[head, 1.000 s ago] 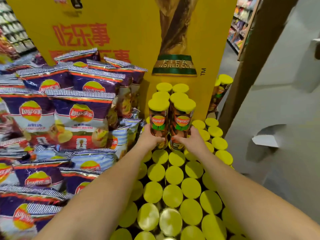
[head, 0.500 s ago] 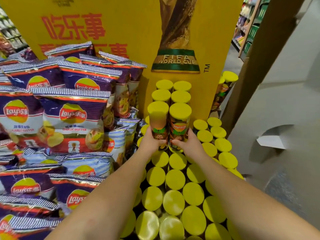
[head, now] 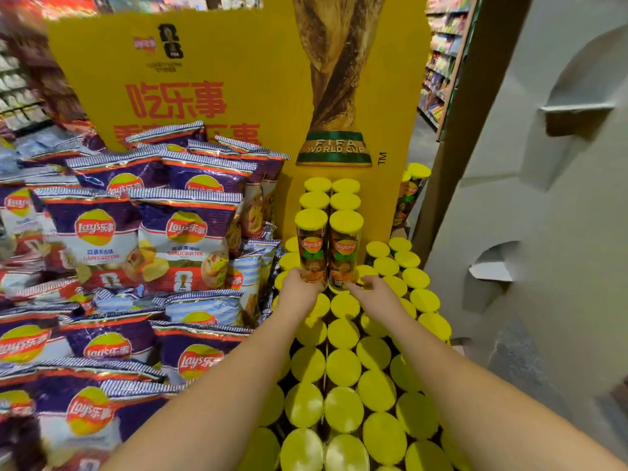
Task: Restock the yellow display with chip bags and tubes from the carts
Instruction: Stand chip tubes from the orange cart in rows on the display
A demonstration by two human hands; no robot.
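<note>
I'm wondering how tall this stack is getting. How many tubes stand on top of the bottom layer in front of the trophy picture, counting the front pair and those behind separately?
Front tubes, one at the left hand, one at the right hand: 2
Tubes behind them: 4
Total: 6

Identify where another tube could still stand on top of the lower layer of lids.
Free lid tops lie nearer than both hands, and right of the stacked tubes toward the cardboard wall. Crowded: the stacked rows against the yellow board, and the chip bags left.
</note>
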